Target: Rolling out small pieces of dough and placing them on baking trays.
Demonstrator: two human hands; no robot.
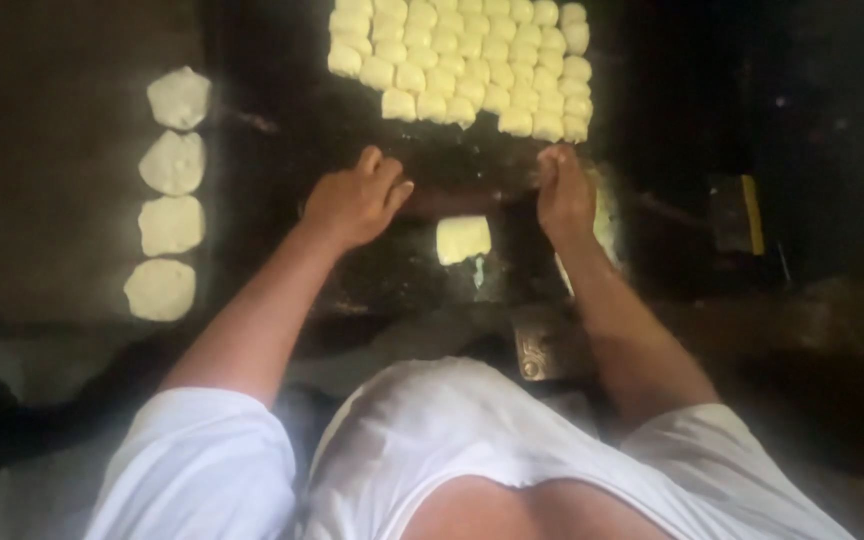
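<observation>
The left hand (354, 200) and the right hand (564, 190) sit well apart, each curled down over one end of a dark rolling pin (467, 190) that lies crosswise between them; the palms press on its ends, a grip that suits rolling it back and forth. Whether the fingers close fully around the pin cannot be told in the dim light. Just on the near side of the pin, between the forearms, lies a small squarish piece of dough (463, 239), flat on the dark worktop (282, 120), where the pin can pass over it.

Beyond the pin, toward the far edge of the worktop, a block of many small dough balls (462, 60) sits packed in tight rows, touching one another and within easy reach of both hands. Along the left side, four flattened dough rounds (170, 195) lie in a line, apart from one another, probably so they do not stick. Near the right edge rests a dark flat tool with a yellow strip (737, 213).
</observation>
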